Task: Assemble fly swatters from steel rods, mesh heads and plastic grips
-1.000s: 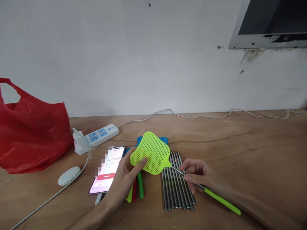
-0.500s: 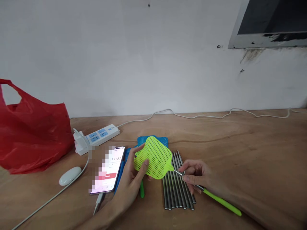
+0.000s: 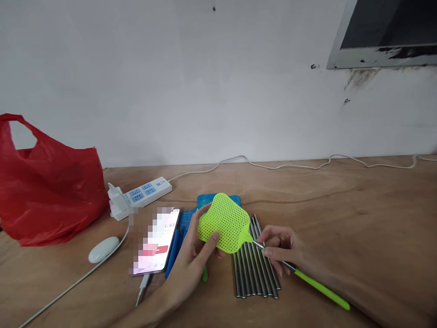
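A lime-green fly swatter with a perforated paddle hangs tilted between my two hands. My left hand pinches the paddle's left side, thumb on top and fingers behind it. Closed round the metal rod near the paddle's neck is my right hand; the green grip sticks out below it to the right. Under the swatter lies a row of several steel rods side by side. Blue perforated paddles lie behind, partly covered by the swatter and my left hand. A green piece shows beside my left wrist.
A lit phone with a charging cable lies to the left, near a white mouse-shaped object. Behind are a white power strip and a red plastic bag. A thin cable runs along the wall.
The swatter and both hands have shifted slightly to the right in view, the paddle a little more than the surroundings. Both hands keep their hold.
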